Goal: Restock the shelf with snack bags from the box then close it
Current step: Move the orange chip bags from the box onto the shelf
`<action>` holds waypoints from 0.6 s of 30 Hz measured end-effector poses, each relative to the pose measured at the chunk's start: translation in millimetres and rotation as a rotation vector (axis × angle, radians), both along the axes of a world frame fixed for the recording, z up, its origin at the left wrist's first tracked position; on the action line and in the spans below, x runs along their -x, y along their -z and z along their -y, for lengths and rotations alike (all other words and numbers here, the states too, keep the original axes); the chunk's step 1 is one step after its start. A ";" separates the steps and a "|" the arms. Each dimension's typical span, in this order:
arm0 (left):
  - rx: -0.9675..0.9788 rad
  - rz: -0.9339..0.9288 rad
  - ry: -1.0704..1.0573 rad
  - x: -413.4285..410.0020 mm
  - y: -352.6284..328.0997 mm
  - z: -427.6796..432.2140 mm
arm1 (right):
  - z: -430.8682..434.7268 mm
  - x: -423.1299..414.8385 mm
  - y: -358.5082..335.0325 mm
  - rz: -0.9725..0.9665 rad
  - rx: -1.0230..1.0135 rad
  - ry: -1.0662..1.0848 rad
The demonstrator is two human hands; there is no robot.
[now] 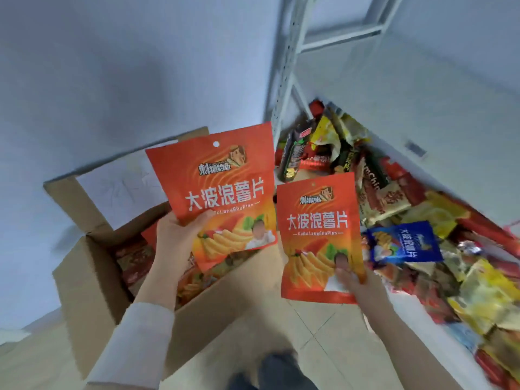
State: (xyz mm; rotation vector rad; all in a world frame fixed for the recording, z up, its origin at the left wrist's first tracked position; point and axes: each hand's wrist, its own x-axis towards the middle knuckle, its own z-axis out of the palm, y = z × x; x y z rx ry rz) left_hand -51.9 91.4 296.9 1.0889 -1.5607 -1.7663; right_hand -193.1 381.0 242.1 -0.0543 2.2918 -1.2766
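Orange bag, higher: the higher chip bag (216, 187) stands upright, tilted a little leftward, at centre-left of the frame, above the open box (92, 277).
Left hand: the left hand (180, 235) pinches that bag's lower left edge, thumb on the front, fingers behind; a pale sleeve (135, 342) covers the forearm.
Right hand: the right hand (356, 282) pinches the lower chip bag (318, 235) at its bottom right corner, thumb on the front; this bag is upright at frame centre.
Hands together: apart, each clamped on its own bag; the two bags are side by side, edges close.
Box: cardboard, on the tiled floor (281, 333) at lower left, flaps up, red and orange packets (138, 260) inside.
Shelf: the white metal shelf (282, 88) fills the right of the frame and carries a heap of snack bags (439, 215); a blue bag (405, 243) lies on it just right of the lower chip bag.
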 end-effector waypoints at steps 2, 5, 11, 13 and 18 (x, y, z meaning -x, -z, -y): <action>0.026 -0.046 0.062 16.8 -22.3 -20.6 | -36.4 -6.5 -12.7 -0.002 0.020 0.068; 0.063 -0.131 0.136 46.1 -51.0 -56.3 | -80.8 -16.6 -46.3 -0.063 0.043 0.174; 0.106 -0.279 0.315 110.8 -102.3 -159.8 | -189.4 -15.1 -97.3 -0.165 0.100 0.420; 0.097 -0.326 0.368 130.6 -111.5 -202.4 | -232.3 -13.3 -106.8 -0.204 0.122 0.488; 0.085 -0.395 0.400 170.9 -114.8 -318.4 | -344.8 0.0 -126.7 -0.246 0.191 0.620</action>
